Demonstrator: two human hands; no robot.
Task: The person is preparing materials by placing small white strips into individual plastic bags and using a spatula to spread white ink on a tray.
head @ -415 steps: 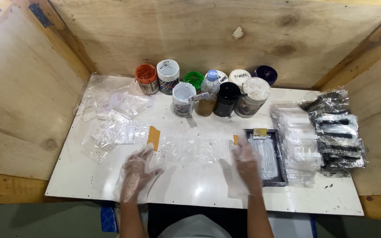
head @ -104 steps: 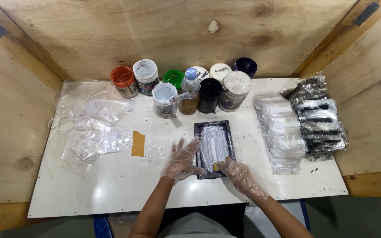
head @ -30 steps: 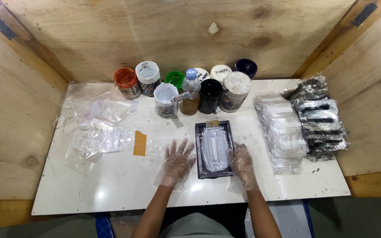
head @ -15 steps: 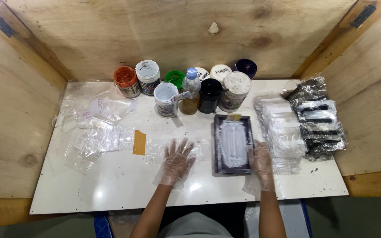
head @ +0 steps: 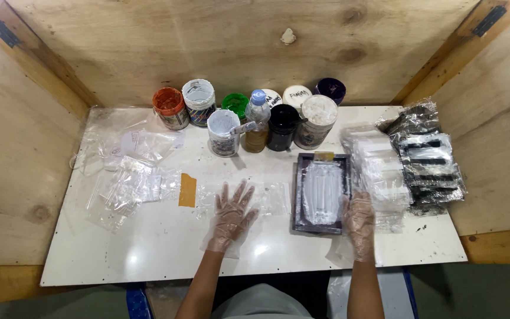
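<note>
Both my hands wear thin clear plastic gloves. My left hand (head: 232, 215) lies flat on the white table (head: 149, 248) with fingers spread, close to a clear plastic sheet (head: 270, 198). My right hand (head: 359, 221) rests at the lower right edge of a dark rectangular frame (head: 297, 195) that carries a whitish panel (head: 321, 192) in its middle. The fingers of that hand touch the frame's side and hold nothing.
Several paint jars (head: 171, 108) and a small bottle (head: 257, 121) stand along the back. Clear plastic bags (head: 128, 183) and an orange card (head: 188, 189) lie on the left. Stacks of clear packets (head: 382, 174) and dark packets (head: 429, 162) sit on the right. Wooden walls (head: 19, 136) enclose the table.
The dark frame has slid from in front of me to the right, beside the packet stack. My right hand went with it; my left hand stayed flat on the table.
</note>
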